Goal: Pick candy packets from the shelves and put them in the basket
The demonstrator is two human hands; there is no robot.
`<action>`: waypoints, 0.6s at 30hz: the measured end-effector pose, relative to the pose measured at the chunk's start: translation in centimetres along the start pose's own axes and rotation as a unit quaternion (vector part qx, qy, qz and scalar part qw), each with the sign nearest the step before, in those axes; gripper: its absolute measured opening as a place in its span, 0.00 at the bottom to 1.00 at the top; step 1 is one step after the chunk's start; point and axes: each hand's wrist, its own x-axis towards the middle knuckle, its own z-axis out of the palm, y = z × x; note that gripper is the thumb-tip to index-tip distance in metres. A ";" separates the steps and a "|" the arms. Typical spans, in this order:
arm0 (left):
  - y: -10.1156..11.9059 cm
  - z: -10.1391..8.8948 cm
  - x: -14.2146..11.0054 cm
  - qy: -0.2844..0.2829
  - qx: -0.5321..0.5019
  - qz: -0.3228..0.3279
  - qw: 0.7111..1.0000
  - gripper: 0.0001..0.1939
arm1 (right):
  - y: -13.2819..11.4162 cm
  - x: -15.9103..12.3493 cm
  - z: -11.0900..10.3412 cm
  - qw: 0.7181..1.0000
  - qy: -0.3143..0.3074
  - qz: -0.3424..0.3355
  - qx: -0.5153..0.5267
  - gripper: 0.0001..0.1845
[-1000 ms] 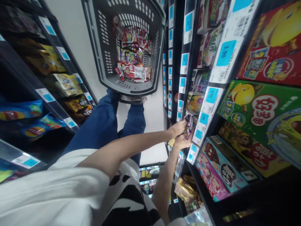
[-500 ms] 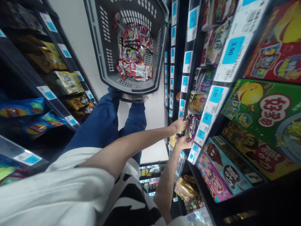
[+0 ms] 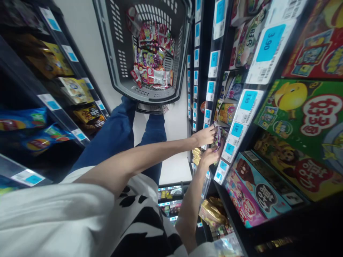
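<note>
Packet (image 3: 219,138), purple and shiny, is pinched between the fingers of the left hand (image 3: 205,137) and right hand (image 3: 210,155), just beside the shelf's price strip (image 3: 237,130). Ahead of the blue-trousered legs (image 3: 107,137), a grey basket (image 3: 147,95) holds colourful wrapped snacks (image 3: 152,57).

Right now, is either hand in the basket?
No, the left hand and right hand are both at the purple packet beside the price tags.

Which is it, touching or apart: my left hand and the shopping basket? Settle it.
Apart. The head view shows the pale floor between the left hand and the near rim of the basket.
</note>
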 end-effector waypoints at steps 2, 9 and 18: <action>0.0 -0.4 -0.4 0.012 0.025 0.005 1.000 0.15 | -0.2 0.4 -0.3 1.000 -0.011 -0.023 0.004 0.20; 0.6 -0.5 -1.2 0.011 0.037 0.009 0.999 0.14 | -1.7 2.7 -0.8 0.991 -0.032 -0.124 0.027 0.20; 0.6 -0.2 -3.0 -0.010 -0.016 -0.041 0.999 0.21 | -1.5 1.5 0.3 0.993 0.020 -0.112 -0.029 0.32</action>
